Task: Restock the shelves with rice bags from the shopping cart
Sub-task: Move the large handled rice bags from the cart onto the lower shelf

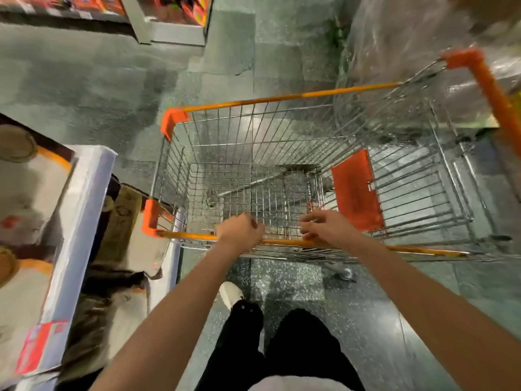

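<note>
Speckled aisle floor [296,280] lies under the orange-rimmed shopping cart [282,97], in whose wire basket I can see no bags. My left hand [239,230] hangs just past the near rim, its grip curled together on nothing. My right hand [324,225] hovers beside it, grip apart. What look like rice bags [31,179] lie on the shelves [84,198] off to my left, nearer the left hand.
</note>
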`<action>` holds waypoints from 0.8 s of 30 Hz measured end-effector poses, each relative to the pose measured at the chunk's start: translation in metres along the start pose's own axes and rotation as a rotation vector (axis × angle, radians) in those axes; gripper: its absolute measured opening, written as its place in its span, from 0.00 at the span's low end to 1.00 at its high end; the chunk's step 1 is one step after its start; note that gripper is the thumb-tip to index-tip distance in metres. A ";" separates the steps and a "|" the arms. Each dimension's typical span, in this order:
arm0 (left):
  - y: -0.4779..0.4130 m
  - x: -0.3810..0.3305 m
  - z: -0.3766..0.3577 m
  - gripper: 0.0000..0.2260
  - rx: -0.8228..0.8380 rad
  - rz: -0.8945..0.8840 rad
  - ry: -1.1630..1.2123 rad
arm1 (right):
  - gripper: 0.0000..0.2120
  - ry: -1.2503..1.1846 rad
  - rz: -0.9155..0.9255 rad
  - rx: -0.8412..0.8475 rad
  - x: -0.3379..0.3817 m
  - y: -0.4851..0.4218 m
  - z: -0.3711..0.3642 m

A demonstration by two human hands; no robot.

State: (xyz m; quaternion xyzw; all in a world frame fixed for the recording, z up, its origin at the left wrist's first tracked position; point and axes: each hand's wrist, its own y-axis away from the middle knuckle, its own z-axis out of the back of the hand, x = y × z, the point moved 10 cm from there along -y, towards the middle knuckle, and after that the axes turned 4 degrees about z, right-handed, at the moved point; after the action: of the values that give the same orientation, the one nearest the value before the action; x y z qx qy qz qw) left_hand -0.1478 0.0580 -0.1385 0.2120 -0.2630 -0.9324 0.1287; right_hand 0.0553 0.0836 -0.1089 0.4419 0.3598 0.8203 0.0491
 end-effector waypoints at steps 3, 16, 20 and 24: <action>-0.022 -0.005 -0.012 0.18 0.051 -0.031 -0.092 | 0.11 -0.057 -0.047 -0.043 -0.012 -0.009 0.016; -0.099 -0.040 -0.090 0.10 0.480 -0.139 0.054 | 0.28 0.422 -0.223 0.085 -0.119 -0.081 0.084; -0.130 -0.055 -0.122 0.09 0.509 -0.113 0.080 | 0.28 0.537 -0.261 0.194 -0.142 -0.111 0.082; -0.155 -0.078 -0.159 0.09 0.585 -0.099 0.113 | 0.27 0.631 -0.244 0.278 -0.172 -0.146 0.070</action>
State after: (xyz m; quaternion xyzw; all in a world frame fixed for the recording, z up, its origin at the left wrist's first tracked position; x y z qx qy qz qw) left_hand -0.0257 0.1450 -0.3198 0.3043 -0.5020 -0.8090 0.0310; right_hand 0.1776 0.1604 -0.2957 0.1233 0.5154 0.8476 -0.0276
